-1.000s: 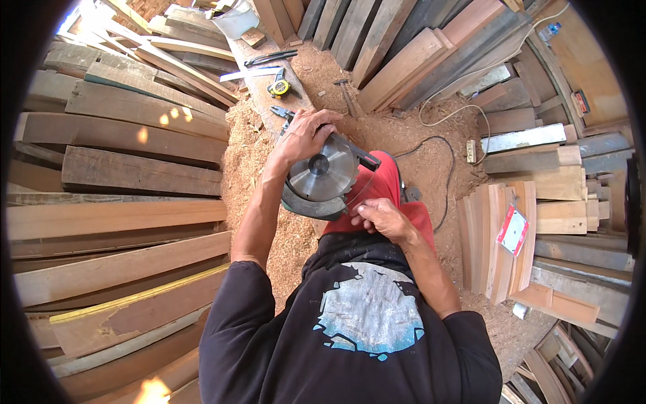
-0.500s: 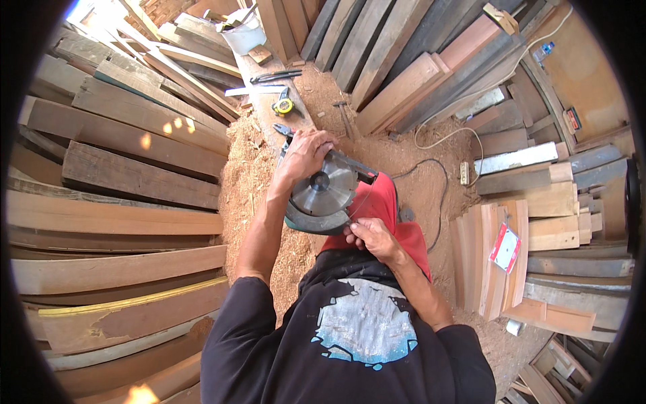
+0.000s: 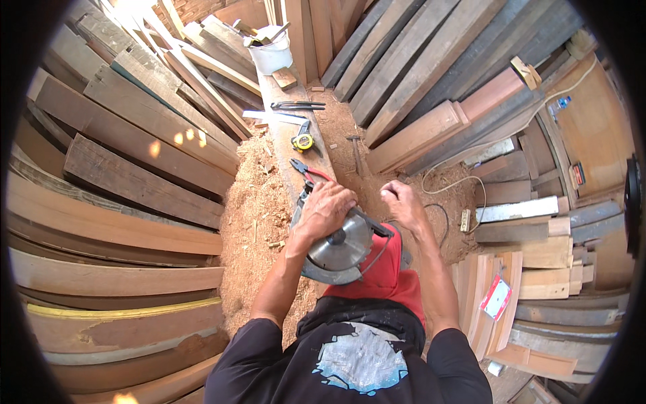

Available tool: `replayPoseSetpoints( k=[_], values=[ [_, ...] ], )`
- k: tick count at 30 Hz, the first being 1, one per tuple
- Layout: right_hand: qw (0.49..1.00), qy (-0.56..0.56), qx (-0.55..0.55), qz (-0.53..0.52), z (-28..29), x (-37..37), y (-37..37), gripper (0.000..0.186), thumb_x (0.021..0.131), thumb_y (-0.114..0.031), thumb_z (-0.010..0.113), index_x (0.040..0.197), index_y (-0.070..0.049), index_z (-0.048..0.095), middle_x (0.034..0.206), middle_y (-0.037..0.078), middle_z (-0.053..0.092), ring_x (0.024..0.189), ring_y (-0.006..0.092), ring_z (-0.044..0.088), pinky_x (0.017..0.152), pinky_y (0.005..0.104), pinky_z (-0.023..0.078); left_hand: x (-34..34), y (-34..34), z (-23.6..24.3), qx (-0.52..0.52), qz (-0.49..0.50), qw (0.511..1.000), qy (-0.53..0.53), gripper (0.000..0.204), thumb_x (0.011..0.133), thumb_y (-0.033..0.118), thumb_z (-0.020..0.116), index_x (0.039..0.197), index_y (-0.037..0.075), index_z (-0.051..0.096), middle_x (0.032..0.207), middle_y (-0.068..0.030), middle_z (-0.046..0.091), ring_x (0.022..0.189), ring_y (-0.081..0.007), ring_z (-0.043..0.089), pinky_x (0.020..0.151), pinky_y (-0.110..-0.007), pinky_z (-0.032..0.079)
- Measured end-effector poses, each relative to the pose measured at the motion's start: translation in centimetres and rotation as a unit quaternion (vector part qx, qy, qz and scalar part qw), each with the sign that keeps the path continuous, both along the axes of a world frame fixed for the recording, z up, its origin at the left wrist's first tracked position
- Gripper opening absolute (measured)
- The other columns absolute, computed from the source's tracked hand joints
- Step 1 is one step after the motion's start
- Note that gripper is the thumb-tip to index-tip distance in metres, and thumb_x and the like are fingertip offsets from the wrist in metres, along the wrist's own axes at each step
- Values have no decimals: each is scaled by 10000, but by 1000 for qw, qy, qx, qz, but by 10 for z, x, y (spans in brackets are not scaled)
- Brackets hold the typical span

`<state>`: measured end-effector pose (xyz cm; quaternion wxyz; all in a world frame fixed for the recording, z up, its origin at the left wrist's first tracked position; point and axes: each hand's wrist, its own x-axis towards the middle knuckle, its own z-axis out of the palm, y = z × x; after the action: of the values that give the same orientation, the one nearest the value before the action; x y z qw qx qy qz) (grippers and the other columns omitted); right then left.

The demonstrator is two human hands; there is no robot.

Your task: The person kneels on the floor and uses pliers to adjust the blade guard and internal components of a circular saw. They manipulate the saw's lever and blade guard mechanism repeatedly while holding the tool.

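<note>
A circular saw (image 3: 342, 248) rests tilted on the end of a plank (image 3: 316, 156) and against my red-clad leg, its round blade facing up toward me. My left hand (image 3: 328, 209) is closed over the upper part of the saw. Off the saw, to its upper right, my right hand (image 3: 405, 203) is raised with curled fingers; whether anything small is inside them is hidden. Red-handled pliers (image 3: 311, 171) lie just beyond my left hand. Farther along the plank are a yellow and black tape measure (image 3: 303, 141), a white square (image 3: 274, 117) and black pincers (image 3: 297, 106).
A white bucket of tools (image 3: 272, 56) stands at the plank's far end, by a small wood block (image 3: 284, 79). A hammer (image 3: 355, 152) lies on sawdust. Stacked boards (image 3: 128, 232) line the left; beams lean at the back. A pale cable with a socket block (image 3: 465, 220) runs right.
My right hand has left the saw's lower edge and moved up and away to the right. My left hand stays on the saw. The view has shifted, showing more of the pliers' red handles.
</note>
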<state>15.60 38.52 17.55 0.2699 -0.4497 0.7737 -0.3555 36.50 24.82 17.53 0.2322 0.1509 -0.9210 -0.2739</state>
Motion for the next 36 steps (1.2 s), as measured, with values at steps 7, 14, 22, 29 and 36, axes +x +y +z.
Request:
replayPoseSetpoints(
  k=[7, 14, 22, 29, 36],
  values=[
    [983, -11, 60, 175, -102, -9, -108, 326, 857, -273, 725, 1073, -28, 716, 990, 174, 724, 974, 324, 695, 898, 433, 552, -1, -5, 4, -2, -24, 999, -22, 121, 881, 179, 706, 993, 133, 704, 945, -61, 674, 981, -267, 624, 847, -407, 444],
    [937, 198, 117, 263, -143, 34, -158, 430, 800, -327, 819, 1186, -204, 674, 1265, 188, 523, 1171, 415, 561, 967, 507, 533, -2, -13, 1, 20, -32, 999, 21, 110, 893, 179, 696, 998, 143, 696, 860, -31, 600, 902, -241, 568, 826, -389, 417],
    [882, 337, 185, 274, -158, 47, -172, 400, 816, -191, 719, 1153, 6, 632, 1209, 212, 567, 1129, 381, 592, 920, 454, 536, -3, -10, 1, 26, -12, 1000, 4, 125, 875, 159, 698, 1000, 147, 702, 884, -25, 614, 879, -233, 561, 788, -381, 409],
    [894, 297, 255, 217, -161, 28, -146, 477, 790, -225, 733, 1189, 16, 632, 1211, 254, 661, 1149, 424, 621, 939, 506, 523, -1, -8, 2, -5, -3, 1000, -26, 85, 892, 181, 682, 967, 141, 689, 851, -31, 616, 870, -239, 568, 799, -385, 417],
    [962, 64, 168, 205, -159, -32, -87, 209, 782, -170, 665, 853, 24, 690, 752, 187, 686, 669, 318, 668, 649, 440, 546, -1, -3, 0, -13, 7, 1000, -12, 76, 926, 200, 654, 958, 137, 682, 857, -37, 621, 903, -243, 592, 828, -404, 436]
  ],
)
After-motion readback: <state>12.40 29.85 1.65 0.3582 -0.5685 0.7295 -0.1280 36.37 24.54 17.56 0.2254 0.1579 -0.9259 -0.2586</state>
